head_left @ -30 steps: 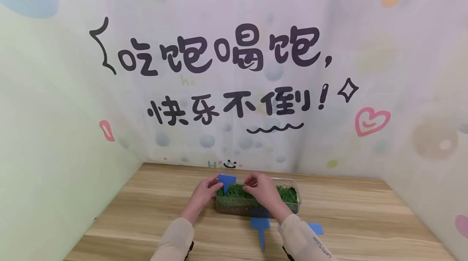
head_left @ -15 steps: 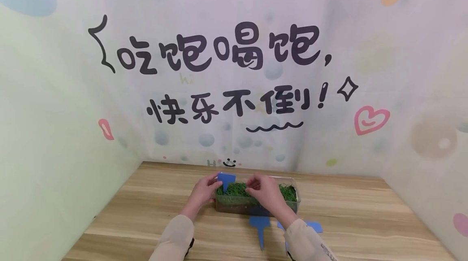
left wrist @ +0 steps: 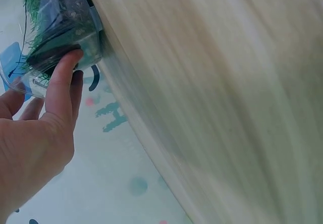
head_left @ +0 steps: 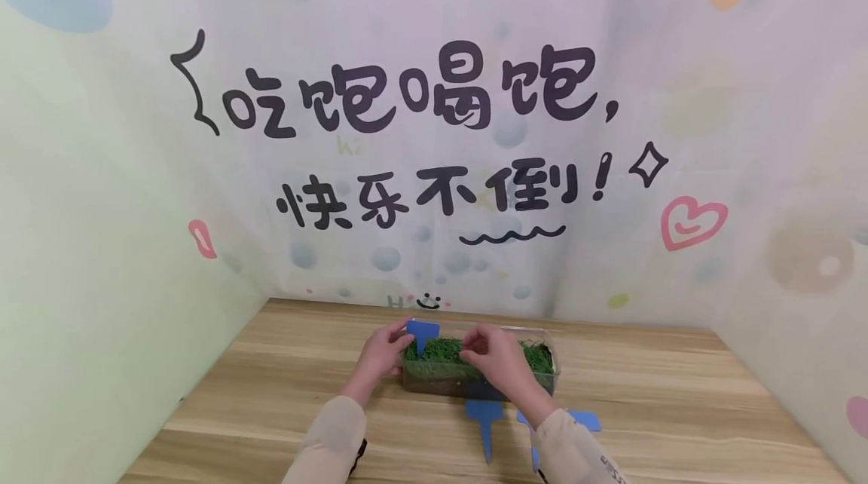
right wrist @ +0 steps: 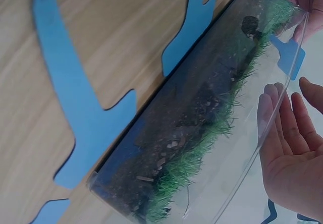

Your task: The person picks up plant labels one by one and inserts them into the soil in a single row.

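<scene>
A long clear planter box [head_left: 450, 386], filled with dark soil and topped with green grass [head_left: 441, 350], stands near the back of the table. My left hand [head_left: 383, 354] holds the box's left end, thumb by the rim and fingers along the end wall in the left wrist view. Beside that thumb, a blue T-shaped plant label [head_left: 423, 331] stands upright in the grass. My right hand [head_left: 498, 359] is over the middle of the box. Its fingers [right wrist: 290, 123] are loosely bent with the thumb apart, and nothing shows between them.
In front of the box a blue T-shaped label [head_left: 484, 416] lies flat, its point toward me. More blue label pieces [head_left: 585, 421] lie by my right sleeve, which partly covers them. A printed cloth wall [head_left: 434, 273] rises behind the wooden table [head_left: 271, 393].
My right hand has shifted slightly right over the grass. The left hand, box and upright label look the same.
</scene>
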Available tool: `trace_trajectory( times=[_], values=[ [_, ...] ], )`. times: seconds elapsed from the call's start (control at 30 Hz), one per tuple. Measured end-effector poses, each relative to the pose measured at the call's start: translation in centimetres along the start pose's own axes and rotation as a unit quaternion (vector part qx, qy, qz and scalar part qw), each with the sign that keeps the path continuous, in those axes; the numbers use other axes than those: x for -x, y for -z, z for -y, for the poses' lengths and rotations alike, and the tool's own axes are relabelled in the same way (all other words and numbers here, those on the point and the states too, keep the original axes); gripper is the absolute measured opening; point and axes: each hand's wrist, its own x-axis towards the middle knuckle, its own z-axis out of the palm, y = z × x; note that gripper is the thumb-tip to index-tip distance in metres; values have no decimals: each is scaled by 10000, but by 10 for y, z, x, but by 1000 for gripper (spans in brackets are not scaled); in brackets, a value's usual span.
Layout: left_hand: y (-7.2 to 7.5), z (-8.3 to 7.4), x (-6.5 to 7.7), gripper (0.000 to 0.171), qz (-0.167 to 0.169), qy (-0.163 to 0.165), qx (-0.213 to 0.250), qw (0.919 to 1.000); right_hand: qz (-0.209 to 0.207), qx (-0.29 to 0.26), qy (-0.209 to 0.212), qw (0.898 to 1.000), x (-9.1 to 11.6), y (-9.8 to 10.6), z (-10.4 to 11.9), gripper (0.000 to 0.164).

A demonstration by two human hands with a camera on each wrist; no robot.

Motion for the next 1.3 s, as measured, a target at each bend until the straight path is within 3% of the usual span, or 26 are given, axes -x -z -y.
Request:
trace_trajectory(
  times=[0.5,1.3],
  values=[
    [-4,-3,2,45,-92,-61,-222,9997,-62,-88,-20,9999,3,3,-5,9],
    [-3,-5,2,44,-79,-8,-199,9998,-36,74,50,10000,23,25,10,11]
  ],
)
